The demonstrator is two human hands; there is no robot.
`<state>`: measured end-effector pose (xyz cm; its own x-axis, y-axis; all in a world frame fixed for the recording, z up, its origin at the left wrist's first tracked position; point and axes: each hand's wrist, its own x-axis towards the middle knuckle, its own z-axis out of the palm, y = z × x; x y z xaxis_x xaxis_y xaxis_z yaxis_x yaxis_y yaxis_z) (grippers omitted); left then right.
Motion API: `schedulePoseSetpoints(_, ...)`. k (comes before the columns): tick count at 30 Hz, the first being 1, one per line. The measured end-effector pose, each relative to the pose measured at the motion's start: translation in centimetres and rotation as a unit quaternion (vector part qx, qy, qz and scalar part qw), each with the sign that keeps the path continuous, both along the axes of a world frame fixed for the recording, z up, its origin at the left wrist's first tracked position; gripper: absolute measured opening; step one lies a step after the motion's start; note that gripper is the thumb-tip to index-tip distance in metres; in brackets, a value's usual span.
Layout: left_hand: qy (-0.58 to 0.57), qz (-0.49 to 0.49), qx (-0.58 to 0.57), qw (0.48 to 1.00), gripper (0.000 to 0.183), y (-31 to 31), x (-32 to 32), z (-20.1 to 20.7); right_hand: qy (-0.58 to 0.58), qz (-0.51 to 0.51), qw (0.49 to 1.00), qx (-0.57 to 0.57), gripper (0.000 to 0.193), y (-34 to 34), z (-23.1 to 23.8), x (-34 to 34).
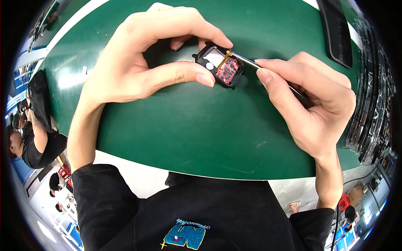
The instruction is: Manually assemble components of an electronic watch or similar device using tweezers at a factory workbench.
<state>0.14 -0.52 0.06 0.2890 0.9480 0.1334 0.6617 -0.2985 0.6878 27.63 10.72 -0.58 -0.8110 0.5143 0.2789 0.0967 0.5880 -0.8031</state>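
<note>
Between the thumb and fingers of my left hand (138, 54) sits a small black watch-shaped case (235, 79), its inside facing up. Within it show a red circuit board (228, 70), a white rectangular part (213, 57) and a strip of yellowish flat cable (225, 59). My right hand (314, 92) pinches a pair of metal tweezers (246, 61) between thumb and forefinger. The tweezers' tip reaches the upper edge of the case, by the flat cable; whether it grips anything there is too small to tell.
Both hands are above a green tabletop (188, 138). A black phone-like slab (336, 33) lies at the far right. Stacked clear and black plastic trays (368, 92) line the right edge. A small white scrap (84, 70) rests at left. Another person (39, 138) sits beyond the left edge.
</note>
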Motion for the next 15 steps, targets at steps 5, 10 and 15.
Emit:
schedulePoseSetpoints(5, 0.024, 0.0, -0.001, 1.0, 0.06, -0.01, 0.0, 0.2, -0.006, -0.008, 1.0, 0.001, 0.016, -0.12, 0.06, 0.07)
schedulePoseSetpoints(10, 0.03, 0.005, 0.005, 1.0, 0.06, -0.13, 0.28, 0.11, -0.015, -0.008, 1.0, -0.005, 0.016, -0.05, 0.08, 0.15)
schedulePoseSetpoints(15, 0.039, 0.008, 0.003, 0.999, 0.059, -0.05, 0.52, 0.32, -0.009, -0.003, 1.0, 0.003, 0.015, 0.02, -0.08, 0.15)
